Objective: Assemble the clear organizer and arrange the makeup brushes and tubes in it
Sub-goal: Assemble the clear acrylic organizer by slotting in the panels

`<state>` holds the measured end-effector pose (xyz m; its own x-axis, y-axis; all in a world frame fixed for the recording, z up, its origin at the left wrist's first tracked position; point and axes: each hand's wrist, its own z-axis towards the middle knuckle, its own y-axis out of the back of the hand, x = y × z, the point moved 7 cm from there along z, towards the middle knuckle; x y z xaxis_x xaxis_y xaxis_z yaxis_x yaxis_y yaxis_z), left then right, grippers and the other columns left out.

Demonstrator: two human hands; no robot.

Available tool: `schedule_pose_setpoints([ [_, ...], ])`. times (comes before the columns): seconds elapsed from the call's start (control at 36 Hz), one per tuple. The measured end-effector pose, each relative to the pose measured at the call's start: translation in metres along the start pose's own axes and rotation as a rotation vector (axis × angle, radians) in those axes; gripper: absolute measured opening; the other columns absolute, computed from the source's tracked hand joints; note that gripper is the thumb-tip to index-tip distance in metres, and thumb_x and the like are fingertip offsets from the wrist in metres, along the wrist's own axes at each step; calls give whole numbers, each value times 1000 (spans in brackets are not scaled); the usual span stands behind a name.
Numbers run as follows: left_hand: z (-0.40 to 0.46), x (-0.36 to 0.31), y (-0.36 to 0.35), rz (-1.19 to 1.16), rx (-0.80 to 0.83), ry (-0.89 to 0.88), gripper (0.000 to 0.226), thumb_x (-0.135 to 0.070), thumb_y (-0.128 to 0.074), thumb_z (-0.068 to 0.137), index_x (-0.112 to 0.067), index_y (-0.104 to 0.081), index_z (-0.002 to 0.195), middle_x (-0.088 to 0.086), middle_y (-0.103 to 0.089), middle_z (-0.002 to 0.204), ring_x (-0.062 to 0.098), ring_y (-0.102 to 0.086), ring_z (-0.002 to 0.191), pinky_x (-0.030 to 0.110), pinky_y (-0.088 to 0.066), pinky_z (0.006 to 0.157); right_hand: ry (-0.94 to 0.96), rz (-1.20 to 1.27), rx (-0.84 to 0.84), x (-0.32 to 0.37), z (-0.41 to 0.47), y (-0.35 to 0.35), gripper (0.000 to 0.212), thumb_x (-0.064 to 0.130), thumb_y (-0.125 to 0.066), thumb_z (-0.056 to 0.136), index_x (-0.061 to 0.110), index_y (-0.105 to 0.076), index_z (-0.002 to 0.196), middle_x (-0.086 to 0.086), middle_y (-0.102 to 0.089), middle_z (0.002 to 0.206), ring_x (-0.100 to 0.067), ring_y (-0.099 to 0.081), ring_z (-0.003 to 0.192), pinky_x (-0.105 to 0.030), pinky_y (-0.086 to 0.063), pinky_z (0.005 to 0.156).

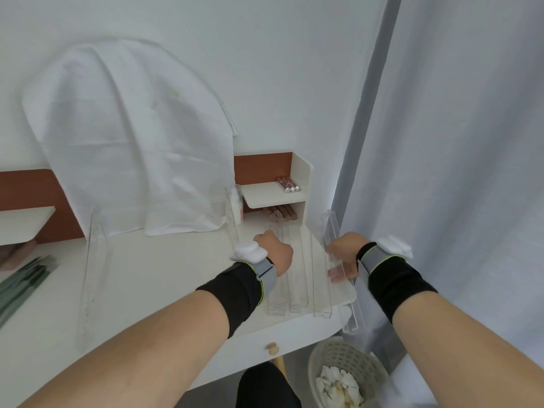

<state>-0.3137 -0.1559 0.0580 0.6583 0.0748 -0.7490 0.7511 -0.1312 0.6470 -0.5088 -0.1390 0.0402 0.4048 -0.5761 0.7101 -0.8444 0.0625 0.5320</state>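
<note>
The clear organizer (pixel 303 278), a tray of long acrylic channels, lies on the right end of the white desk (pixel 164 290). My left hand (pixel 275 251) sits on its left side with fingers curled down over the wall, fingertips hidden. My right hand (pixel 343 259) grips a long clear side panel (pixel 353 313) along the tray's right edge, which overhangs the desk. Several metallic tubes (pixel 288 184) lie on a small white shelf (pixel 273 195), and brown tubes (pixel 281 214) lie under it. Makeup brushes (pixel 26 279) lie at the far left.
A loose clear panel (pixel 89 278) lies on the desk's left half and another (pixel 232 222) stands by a white bottle (pixel 238 206). A white cloth (pixel 132 142) drapes behind. A curtain (pixel 441 172) hangs right. A wastebasket (pixel 344 375) sits below the desk corner.
</note>
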Motion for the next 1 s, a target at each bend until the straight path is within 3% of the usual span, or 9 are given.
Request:
schedule_pose_setpoints([
  [0.08, -8, 2, 5, -33, 48, 7, 46, -15, -51, 90, -8, -46, 135, -8, -35, 73, 18, -46, 80, 38, -46, 91, 17, -91, -19, -3, 2, -8, 31, 15, -55, 93, -5, -57, 116, -21, -64, 119, -37, -66, 104, -50, -54, 92],
  [0.28, -13, 17, -4, -41, 138, 34, 22, -13, -50, 91, -27, -33, 91, -9, -31, 72, 19, -46, 88, 32, -43, 87, -57, 67, 40, -6, -11, -27, 22, 5, -56, 91, 4, -60, 113, -20, -65, 106, -27, -65, 74, -51, -59, 77],
  [0.36, -15, 18, -5, -38, 123, 61, 41, -14, -50, 92, -27, -20, 67, -9, -32, 71, 19, -44, 92, 31, -43, 87, -53, 63, 38, -4, -13, -28, 25, 6, -56, 92, 4, -58, 116, -16, -62, 93, -25, -64, 72, -51, -58, 80],
  [0.53, -10, 21, -4, -84, 129, 7, 31, -12, -50, 92, -29, -30, 76, -4, -42, 87, 18, -43, 93, 26, -41, 80, 18, -45, -17, 4, -12, -16, 37, 11, -55, 92, 3, -54, 128, -12, -60, 100, -27, -62, 85, -42, -58, 77],
  [0.58, -8, 23, 4, -108, 136, 1, 12, -10, -47, 95, -21, -47, 99, -2, -44, 99, 19, -43, 96, 19, -37, 72, 87, -56, -25, 16, -18, -17, 36, 12, -57, 91, 2, -57, 125, -11, -64, 100, -25, -64, 81, -42, -58, 78],
  [0.67, -5, 28, 29, -90, 72, -55, 47, -15, -50, 95, -9, -41, 141, 7, -49, 135, 23, -50, 119, 17, -33, 80, 189, -84, 34, 43, -36, -34, 30, 19, -51, 98, 4, -56, 123, -9, -66, 112, -24, -65, 92, -44, -56, 88],
  [0.78, -13, 36, 71, -130, -18, -102, 42, -16, -52, 94, -14, -50, 136, 4, -51, 139, 20, -51, 119, 16, -37, 82, 345, -103, 7, 88, -62, -59, 42, 49, -34, 100, 13, -55, 109, -7, -67, 97, -25, -63, 83, -37, -52, 77],
  [0.92, -36, 72, 134, -164, -139, -134, 27, -14, -55, 90, -15, -67, 114, 6, -65, 119, 24, -61, 103, 29, -50, 87, 731, -428, -98, 143, -82, -115, 48, 53, -29, 100, 19, -54, 77, -4, -65, 83, -28, -61, 82, -37, -46, 75],
  [1.0, -52, 120, 184, -194, -300, -108, 23, -13, -55, 87, -17, -70, 104, 3, -69, 107, 22, -64, 99, 33, -52, 88, 844, -500, -12, 164, -102, -170, 39, 58, -36, 97, 30, -63, 99, 8, -60, 92, -19, -59, 91, -32, -45, 80],
])
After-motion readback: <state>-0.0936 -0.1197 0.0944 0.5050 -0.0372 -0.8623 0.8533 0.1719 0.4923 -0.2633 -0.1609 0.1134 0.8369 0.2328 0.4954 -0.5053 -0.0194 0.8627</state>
